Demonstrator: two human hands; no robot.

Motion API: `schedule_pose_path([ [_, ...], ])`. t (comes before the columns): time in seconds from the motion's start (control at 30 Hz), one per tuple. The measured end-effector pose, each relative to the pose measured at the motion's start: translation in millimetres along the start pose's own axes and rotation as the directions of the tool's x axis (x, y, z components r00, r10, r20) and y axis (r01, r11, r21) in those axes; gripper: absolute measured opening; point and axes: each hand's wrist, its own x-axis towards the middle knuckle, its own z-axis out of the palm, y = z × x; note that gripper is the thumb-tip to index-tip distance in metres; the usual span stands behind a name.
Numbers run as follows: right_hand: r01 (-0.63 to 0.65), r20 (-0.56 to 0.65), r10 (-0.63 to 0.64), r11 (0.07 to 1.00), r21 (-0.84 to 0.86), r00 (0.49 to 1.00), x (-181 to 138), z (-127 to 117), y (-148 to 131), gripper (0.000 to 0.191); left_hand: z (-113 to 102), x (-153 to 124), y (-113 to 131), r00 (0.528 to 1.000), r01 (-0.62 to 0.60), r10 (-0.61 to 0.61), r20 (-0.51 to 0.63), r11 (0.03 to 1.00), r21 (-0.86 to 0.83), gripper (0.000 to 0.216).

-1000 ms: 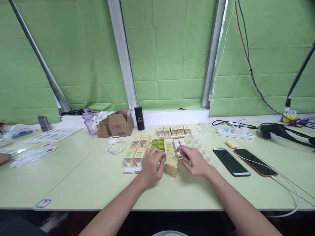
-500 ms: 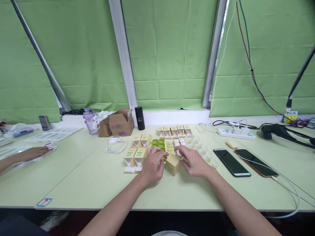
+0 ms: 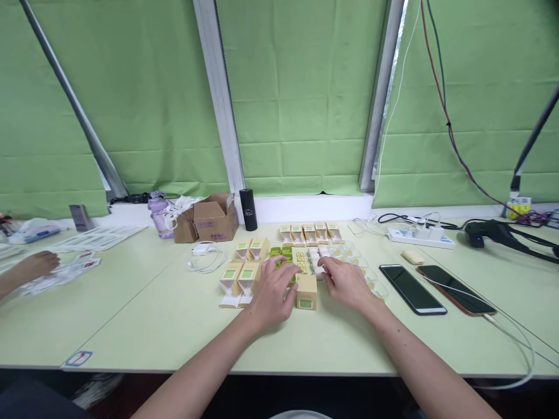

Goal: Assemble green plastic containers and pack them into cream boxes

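A small tan box [image 3: 306, 292] with a green label stands upright on the pale green table [image 3: 174, 326] between my hands. My left hand [image 3: 273, 291] is curled against its left side, thumb touching it and fingertips over the green trays [image 3: 280, 254]. My right hand [image 3: 347, 282] lies just right of the box. Its bent fingertips rest together on the small white pieces [image 3: 315, 256]; what they pinch is hidden. Clear cups [image 3: 349, 255] run along behind that hand. Open tan boxes with green inserts [image 3: 239, 278] stand to the left, and a row of the same boxes [image 3: 310, 233] at the back.
Two phones [image 3: 413, 288] and a white cable lie to the right, with a power strip [image 3: 420, 235] behind. A cardboard carton [image 3: 213, 218], black cylinder [image 3: 247, 209] and purple bottle [image 3: 159, 220] stand at the back. Another person's hand [image 3: 30, 267] rests on packets at the far left.
The tan box was turned upright, its green label now facing me. My right hand moved off it toward the white pieces. The other person's hand came into view, then drew back left.
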Motion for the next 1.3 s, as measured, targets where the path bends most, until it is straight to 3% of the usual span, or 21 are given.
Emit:
schedule_pose_path([
  [0.2, -0.021, -0.023, 0.021, 1.000, -0.003, 1.000, 0, 2, -1, 0.025, -4, 15, 16, 0.959, -0.059, 0.037, 0.282, 0.996, 0.069, 0.036],
  [0.37, -0.019, -0.046, 0.019, 1.000, 0.004, 0.999, 0, 2, -2, 0.025, -5, 36, 18, 0.921, -0.089, 0.045, 0.388, 0.991, 0.097, 0.025],
  [0.53, -0.019, -0.064, 0.020, 1.000, 0.019, 0.998, 0, 3, -2, 0.025, -18, 63, 7, 0.886, -0.084, 0.032, 0.462, 0.992, 0.091, 0.031],
  [0.67, -0.014, -0.071, 0.017, 0.999, 0.036, 0.997, 0, 2, -3, 0.024, -41, 98, -20, 0.873, 0.086, -0.150, 0.464, 0.984, 0.158, 0.039],
  [0.87, -0.005, -0.061, 0.008, 0.999, 0.049, 0.998, 0, 2, -6, 0.025, -55, 149, -89, 0.875, 0.232, -0.361, 0.323, 0.898, 0.374, 0.047],
  [1.07, 0.009, -0.042, -0.007, 0.998, 0.057, 0.999, -1, 3, -9, 0.024, -30, 160, -145, 0.870, 0.242, -0.404, 0.282, 0.848, 0.471, 0.034],
  [1.3, 0.025, -0.034, -0.022, 0.996, 0.082, 0.999, -1, 6, -11, 0.022, 7, 156, -174, 0.862, 0.211, -0.418, 0.288, 0.811, 0.546, 0.025],
])
